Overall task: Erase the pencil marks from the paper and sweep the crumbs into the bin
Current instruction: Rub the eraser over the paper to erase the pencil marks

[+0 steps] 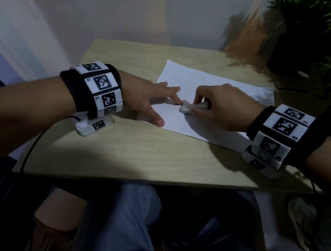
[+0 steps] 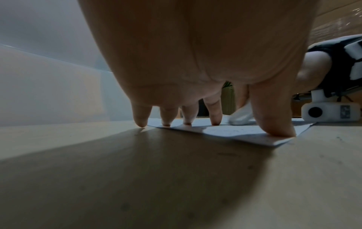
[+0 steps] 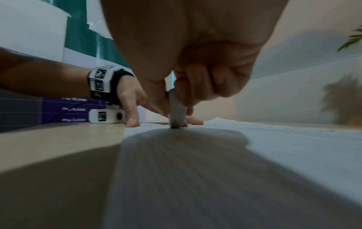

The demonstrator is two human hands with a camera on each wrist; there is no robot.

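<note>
The right hand (image 1: 219,107) has its fingers curled in a tight grip round a white eraser (image 1: 190,107), whose lower end meets the paper (image 1: 213,83); from the right wrist view the eraser (image 3: 177,111) stands nearly upright, its tip on the sheet. Just beside it, the left hand (image 1: 147,96) lies open, fingers straight and spread; from its own wrist view the thumb and three fingertips (image 2: 215,122) press the paper's near left corner, while the little finger lands on the bare table (image 2: 137,170). The index fingertip sits almost against the eraser. The paper lies skewed on the light wooden table (image 1: 138,153), toward its far right part, with faint pencil strokes and small dark crumbs scattered over it; a few specks lie on the wood in front. A leafy plant (image 1: 317,28) stands at the table's far right corner. Both wrists wear black bands with marker tiles.
</note>
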